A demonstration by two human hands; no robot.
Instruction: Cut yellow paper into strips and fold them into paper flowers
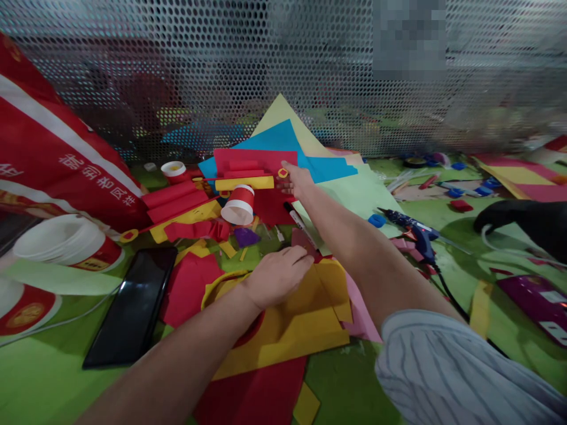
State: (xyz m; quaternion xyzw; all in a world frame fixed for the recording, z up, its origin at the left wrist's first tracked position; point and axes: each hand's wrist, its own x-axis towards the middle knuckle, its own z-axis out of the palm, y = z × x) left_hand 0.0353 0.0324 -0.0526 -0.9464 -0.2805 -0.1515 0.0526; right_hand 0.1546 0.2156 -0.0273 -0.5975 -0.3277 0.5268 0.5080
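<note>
My right hand (297,180) reaches to the back, its fingers closed around a small yellow paper disc with a red centre (283,173). Left of it lies a yellow paper roll (245,183) on red paper sheets, with a red-and-white paper cup (239,206) tipped over in front. Closer to me, my left hand (280,274) is curled above yellow paper (305,313), fingertips beside a dark red scrap (303,241); what it grips, if anything, is hidden. A round yellow-rimmed piece (217,289) sits partly under the left wrist.
A black phone (133,307) and stacked paper cups (66,245) stand left, by a red bag (66,141). To the right lies a blue glue gun (419,233) with its cord. A marker (301,224) rests between the hands. Behind rises a perforated metal screen (221,71).
</note>
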